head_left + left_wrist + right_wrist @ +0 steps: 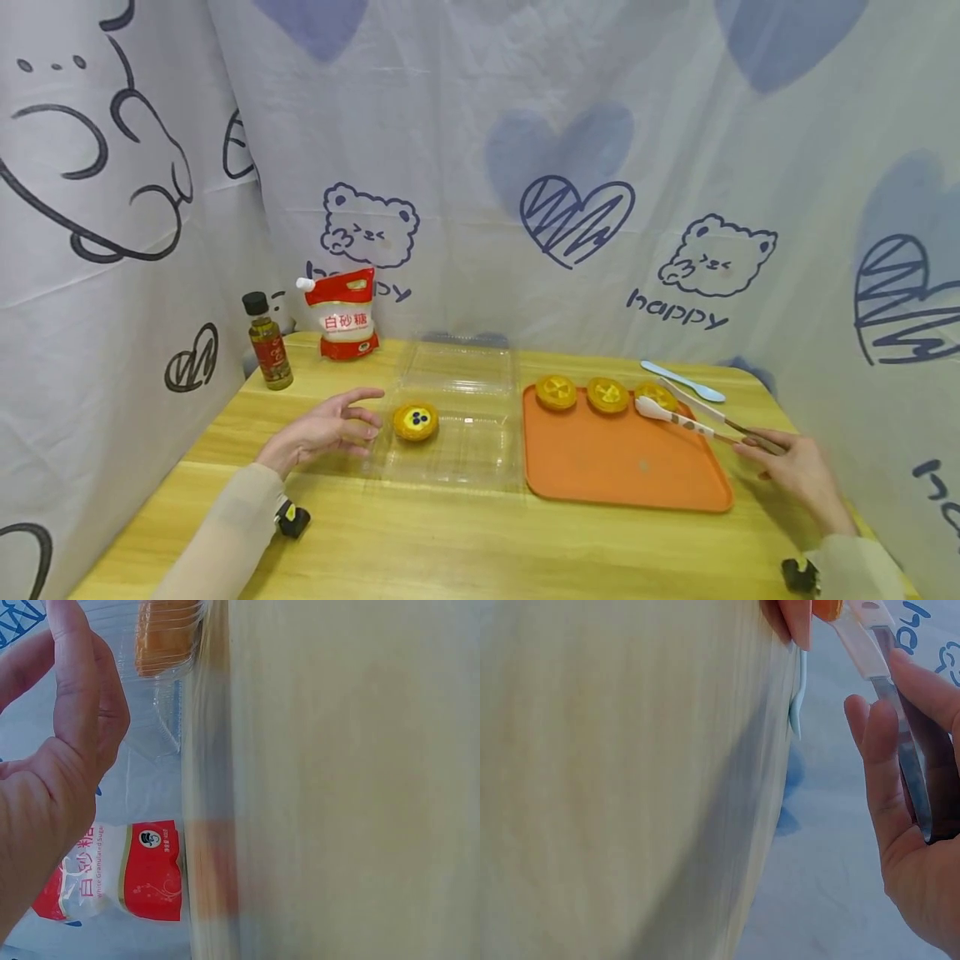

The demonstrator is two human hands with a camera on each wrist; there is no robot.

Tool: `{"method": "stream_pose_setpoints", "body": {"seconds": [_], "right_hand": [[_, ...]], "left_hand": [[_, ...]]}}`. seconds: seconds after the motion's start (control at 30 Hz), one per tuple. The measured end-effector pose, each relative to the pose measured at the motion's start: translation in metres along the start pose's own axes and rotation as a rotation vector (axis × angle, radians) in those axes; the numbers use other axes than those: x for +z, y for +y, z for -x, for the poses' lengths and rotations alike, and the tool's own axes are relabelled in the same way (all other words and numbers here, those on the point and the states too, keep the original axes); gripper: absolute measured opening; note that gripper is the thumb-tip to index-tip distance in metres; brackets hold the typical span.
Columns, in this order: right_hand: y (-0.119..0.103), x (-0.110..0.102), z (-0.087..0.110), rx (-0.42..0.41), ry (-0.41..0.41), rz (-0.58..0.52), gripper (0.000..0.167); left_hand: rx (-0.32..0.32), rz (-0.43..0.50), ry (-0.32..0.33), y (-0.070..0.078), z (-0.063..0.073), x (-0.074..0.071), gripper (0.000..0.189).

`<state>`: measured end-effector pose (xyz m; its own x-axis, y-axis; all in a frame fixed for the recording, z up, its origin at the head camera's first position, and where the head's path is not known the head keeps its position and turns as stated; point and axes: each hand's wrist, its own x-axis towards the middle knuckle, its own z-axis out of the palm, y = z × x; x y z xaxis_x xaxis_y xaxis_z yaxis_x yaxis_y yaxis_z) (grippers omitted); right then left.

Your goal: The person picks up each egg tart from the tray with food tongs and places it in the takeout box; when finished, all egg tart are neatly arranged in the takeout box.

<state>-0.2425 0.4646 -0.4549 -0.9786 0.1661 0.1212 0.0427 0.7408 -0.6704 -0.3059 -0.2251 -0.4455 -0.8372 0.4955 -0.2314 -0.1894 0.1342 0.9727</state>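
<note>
In front of me, the right hand (798, 468) grips metal tongs (694, 426) with white ends, spread about the rightmost golden tart (651, 392); whether they touch it I can't tell. That tart and two like it, the left tart (556, 392) and the middle tart (608, 396), sit in a row along the far edge of an orange tray (622, 479). To the left, a clear container (480, 467) stands open, holding a tart topped with dark berries (416, 422) near the left hand (327, 429).

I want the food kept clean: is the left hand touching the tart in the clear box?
Apart: the head view shows bare space between the left hand and the tart.
</note>
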Motion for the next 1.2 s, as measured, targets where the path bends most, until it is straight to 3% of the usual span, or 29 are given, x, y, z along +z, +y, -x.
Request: {"method": "stream_pose_setpoints", "body": {"seconds": [0.2,0.4,0.63,0.9,1.2], "right_hand": [[-0.002,0.002,0.004,-0.018,0.016,-0.038,0.064],[-0.009,-0.002,0.005,-0.017,0.045,-0.01,0.068],[-0.021,-0.003,0.004,0.037,-0.005,0.007,0.076],[-0.035,0.008,0.002,-0.034,-0.003,-0.016,0.068],[-0.051,0.018,0.004,-0.023,-0.016,-0.044,0.071]], "left_hand": [[-0.006,0.005,0.006,-0.001,0.001,0.002,0.08],[-0.002,0.008,0.007,-0.002,0.002,0.001,0.08],[-0.001,0.008,0.012,-0.002,0.002,0.0,0.079],[0.001,0.02,-0.002,-0.002,0.002,0.0,0.079],[0.01,0.009,-0.004,-0.001,-0.001,0.0,0.081]]}}
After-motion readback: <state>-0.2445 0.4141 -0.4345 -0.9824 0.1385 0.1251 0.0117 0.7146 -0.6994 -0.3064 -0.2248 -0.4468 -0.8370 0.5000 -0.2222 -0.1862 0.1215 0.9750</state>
